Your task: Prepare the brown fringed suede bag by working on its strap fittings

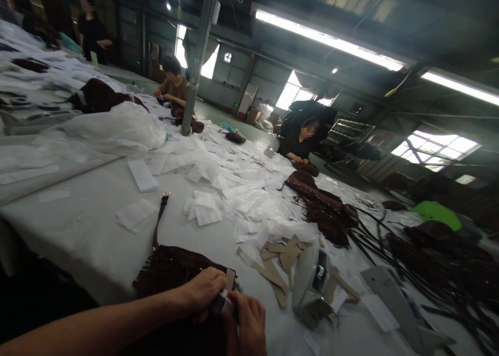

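Note:
A dark brown fringed bag (175, 265) lies on the near edge of the white-covered table, and its strap with a gold-coloured buckle (166, 194) stretches away from me. Over the bag's right side, my left hand (206, 291) is closed, its fingers curled round a small grey shiny piece (223, 304). My right hand (248, 317) meets it from the right, thumb and fingers bent against the same piece. What exactly the piece is cannot be made out. A tan strip (231, 279) shows at the bag's edge beside my left fingertips.
To the right stands a grey tape dispenser (314, 286) among brown paper strips (286, 257). White paper sheets (206, 210) cover the middle. Brown bags (323, 205) and long straps (374, 241) lie at right. A metal post (198, 60) rises from the table; several people work beyond.

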The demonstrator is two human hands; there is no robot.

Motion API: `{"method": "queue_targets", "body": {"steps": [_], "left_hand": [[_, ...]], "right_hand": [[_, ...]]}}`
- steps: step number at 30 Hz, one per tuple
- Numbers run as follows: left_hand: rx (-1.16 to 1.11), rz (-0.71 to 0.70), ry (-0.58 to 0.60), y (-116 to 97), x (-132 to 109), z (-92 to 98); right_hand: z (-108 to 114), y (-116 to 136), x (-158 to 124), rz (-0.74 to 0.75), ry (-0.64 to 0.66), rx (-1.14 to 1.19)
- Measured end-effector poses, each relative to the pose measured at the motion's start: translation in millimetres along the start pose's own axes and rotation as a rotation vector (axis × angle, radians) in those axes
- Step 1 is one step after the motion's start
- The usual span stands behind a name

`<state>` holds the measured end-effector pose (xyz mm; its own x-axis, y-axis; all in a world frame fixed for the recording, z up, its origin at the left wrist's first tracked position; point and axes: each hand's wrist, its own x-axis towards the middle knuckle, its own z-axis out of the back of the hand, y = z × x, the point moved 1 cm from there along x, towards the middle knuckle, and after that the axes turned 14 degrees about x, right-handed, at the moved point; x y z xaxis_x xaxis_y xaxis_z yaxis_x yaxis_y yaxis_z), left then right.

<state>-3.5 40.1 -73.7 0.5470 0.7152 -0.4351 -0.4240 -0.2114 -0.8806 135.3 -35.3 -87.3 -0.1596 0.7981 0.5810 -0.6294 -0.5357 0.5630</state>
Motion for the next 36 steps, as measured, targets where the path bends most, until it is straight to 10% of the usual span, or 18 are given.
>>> {"method": "queue_targets", "body": {"steps": [11, 36], "left_hand": [[0.075, -0.154, 0.053, 7.8, -3.7, -15.3], [-0.179, -0.133, 0.072, 6.9, -22.2, 0.0]], "right_hand": [[8.1, 11.1, 10.4, 0.039, 0.254, 0.097], [-13.6, -4.2, -14.8, 0.044, -0.153, -0.086]]}}
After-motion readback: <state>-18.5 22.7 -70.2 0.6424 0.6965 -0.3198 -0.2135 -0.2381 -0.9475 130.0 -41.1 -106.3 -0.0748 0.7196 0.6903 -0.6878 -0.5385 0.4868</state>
